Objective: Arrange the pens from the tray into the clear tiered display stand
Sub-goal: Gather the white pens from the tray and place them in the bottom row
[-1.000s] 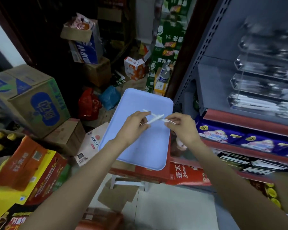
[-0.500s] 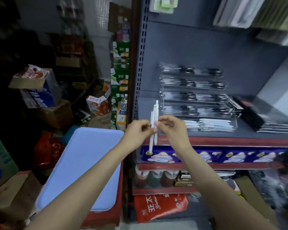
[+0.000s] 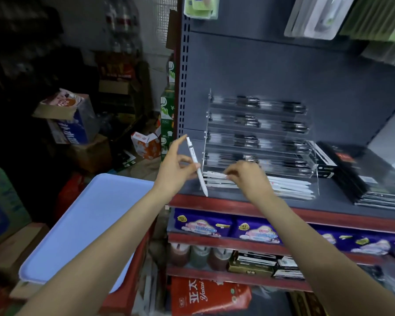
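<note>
The clear tiered display stand [image 3: 260, 124] sits on a grey shelf; its upper tiers hold dark pens and its bottom tier holds several white pens [image 3: 290, 185]. My left hand [image 3: 176, 169] pinches one white pen [image 3: 196, 164], held nearly upright just left of the stand, index finger raised. At the left end of the bottom tier, my right hand [image 3: 249, 176] pinches another white pen [image 3: 214, 175] lying level. The light blue tray [image 3: 84, 226] lies at lower left with no pens visible on it.
The grey shelf [image 3: 249, 198] has a red front edge. Black flat packs [image 3: 363, 176] lie right of the stand. Purple packets [image 3: 203, 224] fill the shelf below. Cardboard boxes [image 3: 71, 119] crowd the dark left side.
The two pens held together in front of the shelf have parted. My right hand moved right and down with one pen to the bottom tier; my left hand kept the other.
</note>
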`<state>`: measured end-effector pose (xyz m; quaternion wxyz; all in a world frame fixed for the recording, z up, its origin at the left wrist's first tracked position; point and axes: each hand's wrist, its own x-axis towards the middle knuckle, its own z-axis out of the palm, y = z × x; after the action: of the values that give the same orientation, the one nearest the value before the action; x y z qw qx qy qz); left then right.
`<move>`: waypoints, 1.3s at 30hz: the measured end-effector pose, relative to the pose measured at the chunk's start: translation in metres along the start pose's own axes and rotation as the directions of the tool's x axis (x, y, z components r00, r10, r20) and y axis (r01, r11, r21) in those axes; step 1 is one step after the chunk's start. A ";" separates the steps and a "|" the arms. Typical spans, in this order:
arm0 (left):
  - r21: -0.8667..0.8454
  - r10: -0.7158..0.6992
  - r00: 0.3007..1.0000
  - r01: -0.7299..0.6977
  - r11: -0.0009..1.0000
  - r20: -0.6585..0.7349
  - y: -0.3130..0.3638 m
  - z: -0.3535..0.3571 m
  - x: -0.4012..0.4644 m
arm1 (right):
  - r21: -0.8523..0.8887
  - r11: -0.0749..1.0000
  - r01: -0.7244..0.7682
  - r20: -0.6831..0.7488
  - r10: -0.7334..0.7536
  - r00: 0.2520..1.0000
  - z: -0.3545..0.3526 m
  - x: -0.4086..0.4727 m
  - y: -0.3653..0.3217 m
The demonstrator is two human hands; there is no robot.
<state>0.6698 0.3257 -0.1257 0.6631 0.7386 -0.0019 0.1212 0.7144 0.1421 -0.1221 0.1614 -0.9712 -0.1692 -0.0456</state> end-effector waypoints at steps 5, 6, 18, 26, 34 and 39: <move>-0.034 -0.023 1.000 0.022 0.999 -0.017 -0.004 -0.002 0.000 | -0.050 0.999 0.006 0.040 -0.004 0.999 0.010 0.005 0.005; -0.028 -0.027 0.999 0.026 0.999 -0.020 -0.005 -0.003 0.000 | -0.048 0.999 0.005 0.033 -0.003 0.999 0.010 0.005 0.006; -0.112 -0.030 0.999 0.026 0.993 -0.034 -0.007 -0.002 0.010 | -0.047 0.999 0.025 0.014 -0.024 1.000 0.018 0.001 0.005; -0.119 -0.022 1.000 0.020 0.993 -0.011 -0.008 -0.004 0.013 | 0.010 1.000 -0.016 0.035 0.016 0.999 0.018 0.004 0.004; -0.136 -0.046 0.999 0.045 0.990 -0.010 -0.006 -0.004 0.013 | 0.055 0.998 -0.011 0.020 0.010 1.000 0.021 0.005 0.004; -0.238 -0.093 0.994 0.079 0.968 -0.051 -0.005 0.005 0.012 | 0.407 0.913 0.029 -0.094 0.011 0.995 0.009 0.001 0.000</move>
<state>0.6828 0.3235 -0.1285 0.7503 0.6502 0.0362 0.1139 0.7158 0.1451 -0.1306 0.3680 -0.9122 -0.1715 -0.0559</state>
